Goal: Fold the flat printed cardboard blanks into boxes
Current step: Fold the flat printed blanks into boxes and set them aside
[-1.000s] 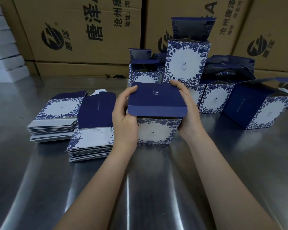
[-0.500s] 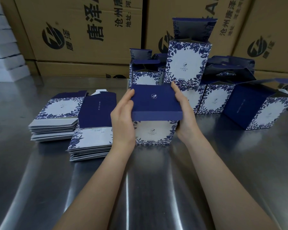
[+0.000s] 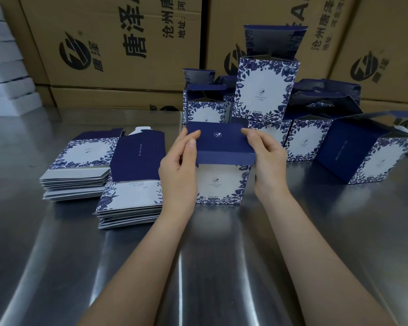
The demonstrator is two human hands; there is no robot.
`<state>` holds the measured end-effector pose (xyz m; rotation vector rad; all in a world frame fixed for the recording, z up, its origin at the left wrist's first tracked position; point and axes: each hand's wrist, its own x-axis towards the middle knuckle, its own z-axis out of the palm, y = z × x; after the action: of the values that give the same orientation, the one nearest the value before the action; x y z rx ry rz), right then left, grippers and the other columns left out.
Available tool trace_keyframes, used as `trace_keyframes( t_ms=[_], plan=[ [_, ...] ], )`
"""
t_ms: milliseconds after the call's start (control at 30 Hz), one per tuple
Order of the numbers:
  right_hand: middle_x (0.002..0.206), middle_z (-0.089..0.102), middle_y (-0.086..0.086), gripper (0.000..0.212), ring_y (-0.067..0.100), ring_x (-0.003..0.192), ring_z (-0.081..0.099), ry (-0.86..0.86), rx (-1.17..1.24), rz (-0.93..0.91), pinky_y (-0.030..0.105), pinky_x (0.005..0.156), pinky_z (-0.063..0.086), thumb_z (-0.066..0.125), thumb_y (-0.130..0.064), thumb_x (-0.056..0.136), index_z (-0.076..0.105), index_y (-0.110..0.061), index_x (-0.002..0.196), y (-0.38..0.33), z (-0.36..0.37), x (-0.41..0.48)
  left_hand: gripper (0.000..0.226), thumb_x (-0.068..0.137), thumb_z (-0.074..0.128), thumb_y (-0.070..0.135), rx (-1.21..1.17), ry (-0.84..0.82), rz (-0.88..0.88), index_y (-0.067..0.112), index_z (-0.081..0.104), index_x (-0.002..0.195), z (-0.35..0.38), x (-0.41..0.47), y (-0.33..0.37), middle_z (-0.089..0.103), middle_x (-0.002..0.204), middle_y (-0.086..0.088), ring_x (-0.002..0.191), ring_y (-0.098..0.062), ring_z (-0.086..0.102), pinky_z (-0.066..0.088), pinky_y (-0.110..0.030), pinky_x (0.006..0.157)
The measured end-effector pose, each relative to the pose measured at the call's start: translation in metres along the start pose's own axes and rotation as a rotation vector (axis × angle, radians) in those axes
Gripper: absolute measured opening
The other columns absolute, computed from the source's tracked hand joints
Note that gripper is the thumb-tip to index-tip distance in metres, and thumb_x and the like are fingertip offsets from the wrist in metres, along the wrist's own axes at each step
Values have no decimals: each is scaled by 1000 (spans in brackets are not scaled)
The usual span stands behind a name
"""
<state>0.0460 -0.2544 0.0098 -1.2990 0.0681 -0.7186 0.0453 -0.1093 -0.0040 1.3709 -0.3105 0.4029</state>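
**Lid Comes Down on Another Box at the Folding Table**

A worker closes the top of a blue-and-white printed box (image 3: 218, 184) that stands upright on a steel table (image 3: 210, 267), directly in front of the camera. The left hand (image 3: 178, 170) grips the navy lid (image 3: 219, 140) at its left edge, thumb laid on top and fingers curled round the side. The right hand (image 3: 267, 158) pinches the lid's right edge between thumb and fingertips. The lid lies folded across the opening, but its tuck flap (image 3: 225, 158) hangs outside, over the white front panel, so the closure looks unfinished.

The step in hand appears to be the last one for this box: seating the lid. The next move likely calls for lifting the front edge a little, bending the tuck flap inward along its crease and sliding it down behind the front wall while both hands keep the sides square. Pushed crooked, the flap could buckle or catch on the wall.

Two stacks of flat blanks (image 3: 132, 184) wait just left of the box, so plenty of the job seems to remain. Folded boxes (image 3: 264, 90), most with lids standing open, crowd the table behind and to the right, in front of a wall of brown cartons (image 3: 118, 43).
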Motion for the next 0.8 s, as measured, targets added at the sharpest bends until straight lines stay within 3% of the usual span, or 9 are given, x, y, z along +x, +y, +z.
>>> trace_keyframes(
  t_ms=[67,133,267,333,400,467,633,700,800],
  plan=[
    [104,72,3,20,12,98,62,-68,42,21,32,95,48,60,-16,94,76,-21,85,1,-1,-1,23,101,51,20,24,0,10,33,69,107,0,0,0,53,138,11,123,19,42,34,0,90],
    [114,70,4,16,12,106,61,-176,39,22,32,100,47,62,-18,93,77,-23,90,3,-2,-2,21,99,55,18,31,2,6,32,70,103,0,2,0,51,144,4,121,22,41,35,-1,87],
    [127,60,-2,17,11,130,49,-299,-26,-9,34,110,39,70,-19,80,76,-30,91,6,-5,-3,20,94,63,15,68,-19,12,32,72,99,-5,4,2,50,145,-2,135,6,37,38,-1,83],
    [130,57,-3,19,8,133,46,-320,-23,-9,35,111,38,72,-17,77,77,-32,88,6,-7,-3,20,92,66,16,100,-42,11,34,73,97,-9,7,4,50,146,-2,136,6,37,39,-3,89],
    [135,54,1,20,9,132,46,-324,-23,-15,36,109,40,73,-16,76,78,-33,86,6,-9,-2,19,90,68,15,108,-71,8,32,73,97,-13,9,6,48,148,-3,136,5,39,41,-15,102],
    [139,52,1,22,11,131,48,-315,-51,-34,39,107,42,73,-11,79,78,-32,85,7,-10,-2,20,89,70,14,138,-90,22,33,72,95,-15,10,8,47,149,-3,134,3,42,43,-23,105],
    [133,58,-4,30,12,125,54,-276,-116,-116,39,100,47,74,-3,80,79,-33,81,8,-11,-1,22,85,73,9,247,-114,123,27,73,98,-20,13,9,51,141,8,115,19,47,37,-2,92],
    [127,62,-4,30,11,121,56,-266,-129,-141,38,98,49,74,-2,79,78,-32,80,8,-11,-1,20,85,73,8,319,-100,187,20,75,100,-20,14,8,58,134,7,120,5,51,33,0,92],
    [120,65,-3,27,10,114,59,-250,-133,-162,25,83,52,73,1,79,76,-26,81,8,-9,-2,17,85,73,8,431,-71,280,11,76,101,-18,13,6,68,115,4,125,-16,54,34,-6,98]
  ],
)
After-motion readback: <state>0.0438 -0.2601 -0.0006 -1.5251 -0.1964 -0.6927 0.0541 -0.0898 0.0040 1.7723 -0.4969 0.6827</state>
